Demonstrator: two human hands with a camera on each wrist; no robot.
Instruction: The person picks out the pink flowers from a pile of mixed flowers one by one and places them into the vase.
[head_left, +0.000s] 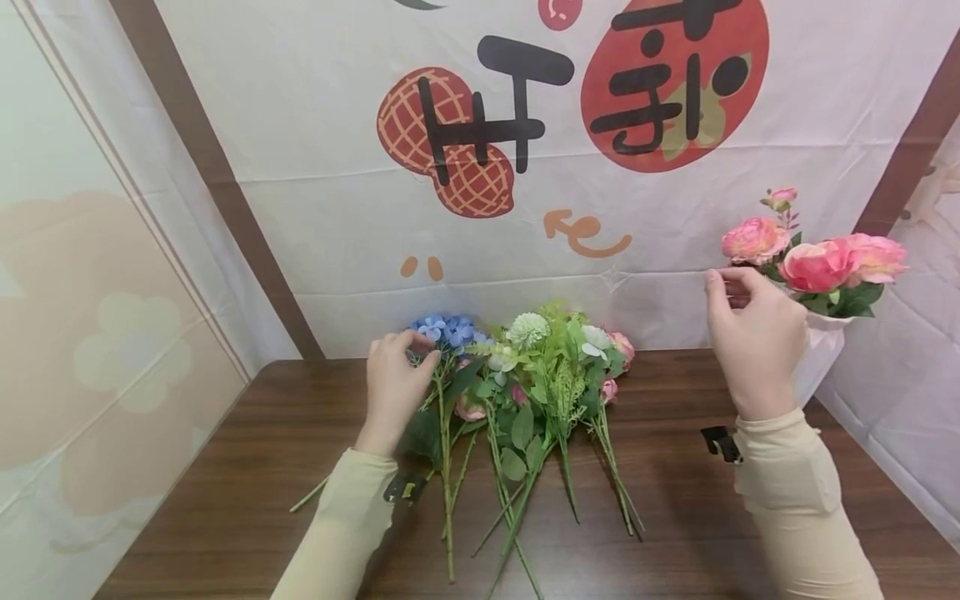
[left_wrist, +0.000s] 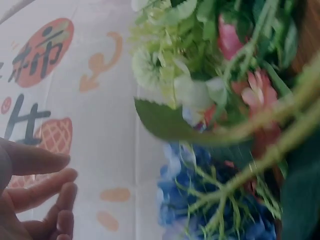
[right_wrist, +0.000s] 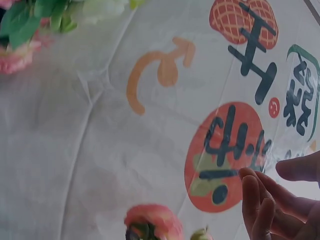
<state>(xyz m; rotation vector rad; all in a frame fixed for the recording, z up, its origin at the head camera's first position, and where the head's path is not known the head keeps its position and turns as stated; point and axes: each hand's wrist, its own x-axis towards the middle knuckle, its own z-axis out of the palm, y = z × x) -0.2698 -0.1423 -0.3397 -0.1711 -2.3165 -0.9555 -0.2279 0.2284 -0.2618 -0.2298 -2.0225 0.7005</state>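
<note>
My left hand is above the left end of a row of artificial flowers, beside a blue hydrangea. Its loosely bent fingers hold nothing, as the left wrist view confirms, with the hydrangea's blue petals off to their right. Over at the right, my right hand is raised in front of a white vase, partly covering it. Large pink flowers stand in that vase. No stem lies between the right hand's relaxed fingers in the right wrist view; a pink bloom appears below them.
Next to the hydrangea lie a pale green pompom flower, yellow-green foliage and small pink blooms. Their long stems cross on the brown wooden table toward me. A printed cloth hangs behind.
</note>
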